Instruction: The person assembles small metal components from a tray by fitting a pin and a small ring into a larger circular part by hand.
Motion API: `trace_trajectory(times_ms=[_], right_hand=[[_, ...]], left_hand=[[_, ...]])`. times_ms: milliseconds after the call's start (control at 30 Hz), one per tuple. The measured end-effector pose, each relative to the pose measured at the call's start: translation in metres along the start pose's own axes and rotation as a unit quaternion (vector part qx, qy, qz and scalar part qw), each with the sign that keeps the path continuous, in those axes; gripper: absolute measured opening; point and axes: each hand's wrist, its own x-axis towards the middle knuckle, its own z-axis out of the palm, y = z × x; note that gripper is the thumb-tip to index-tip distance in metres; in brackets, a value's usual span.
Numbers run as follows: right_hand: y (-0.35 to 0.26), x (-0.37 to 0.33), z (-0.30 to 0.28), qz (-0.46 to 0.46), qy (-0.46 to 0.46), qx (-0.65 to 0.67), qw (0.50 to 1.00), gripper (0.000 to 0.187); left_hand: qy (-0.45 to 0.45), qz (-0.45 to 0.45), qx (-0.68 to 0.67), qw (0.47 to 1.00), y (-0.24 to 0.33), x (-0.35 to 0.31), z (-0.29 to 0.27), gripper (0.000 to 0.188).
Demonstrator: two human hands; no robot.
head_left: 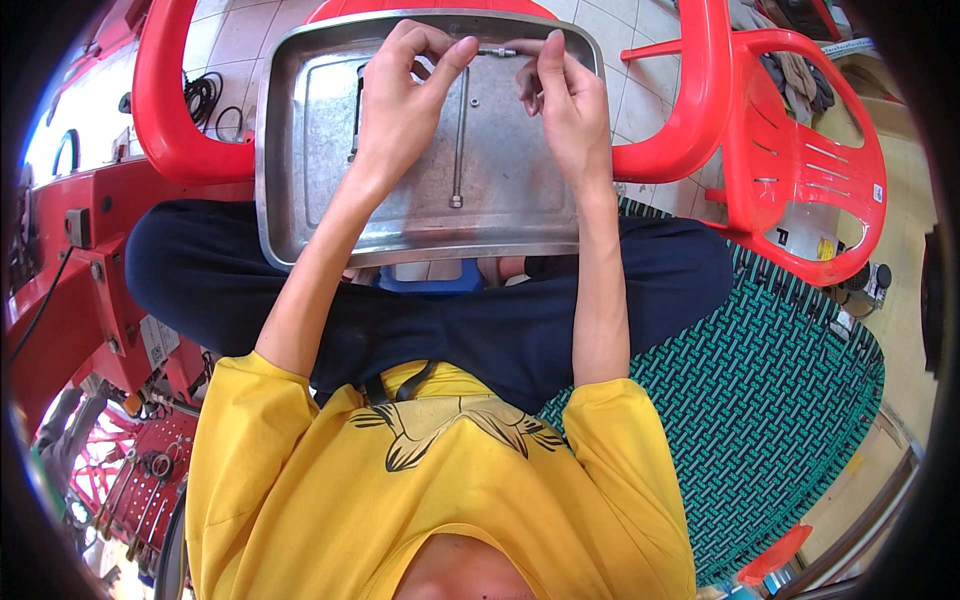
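Note:
Above the far part of a shallow metal tray, a short threaded metal bolt or rod end with a nut-like piece spans the gap between my hands. My left hand is closed, thumb and forefinger pinched at its left end. At its right end are the thumb and forefinger of my right hand, also closed, the other fingers curled. Below, a long thin metal rod with a nut at its near end lies in the tray. A small nut sits beside it. A dark narrow piece is mostly hidden behind my left hand.
The tray rests on a red plastic chair facing me. Another red chair stands to the right, near a green woven seat. Red machinery and a coiled black cable are at the left.

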Motion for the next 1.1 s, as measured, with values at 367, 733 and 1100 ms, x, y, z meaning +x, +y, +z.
trace_trajectory(times_ms=[367,733,1100], right_hand=[[0.004,0.000,-0.003,0.018,-0.011,0.005,1.000,0.064],[0.000,0.000,0.003,-0.001,0.024,0.031,0.999,0.058],[0.005,0.000,0.002,0.006,0.007,0.066,0.998,0.048]], left_hand=[[-0.002,0.006,-0.009,1.000,-0.003,0.000,0.001,0.031],[-0.005,0.000,-0.011,1.000,-0.001,0.000,0.000,0.032],[-0.005,0.002,-0.014,1.000,-0.002,0.000,0.000,0.031]])
